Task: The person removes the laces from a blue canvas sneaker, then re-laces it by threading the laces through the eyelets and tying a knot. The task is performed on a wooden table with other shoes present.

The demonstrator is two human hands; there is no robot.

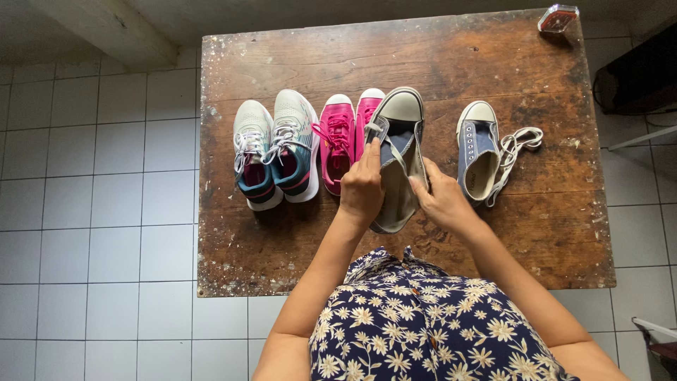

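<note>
A grey-blue canvas sneaker (399, 134) with a pale rubber toe lies tilted at the middle of the worn wooden table (395, 63). My left hand (362, 189) grips its left side, fingers at the lace eyelets. My right hand (442, 199) holds its right edge, pinching a white lace. Its twin, a second grey-blue sneaker (477, 149), stands to the right with a loose white lace (516, 146) trailing beside it.
A pair of pink sneakers (344, 135) and a pair of white-teal running shoes (275, 148) stand left of my hands. A small red-and-clear object (558, 17) sits at the table's far right corner. White tiled floor (99, 176) surrounds the table; dark gear (638, 74) lies at right.
</note>
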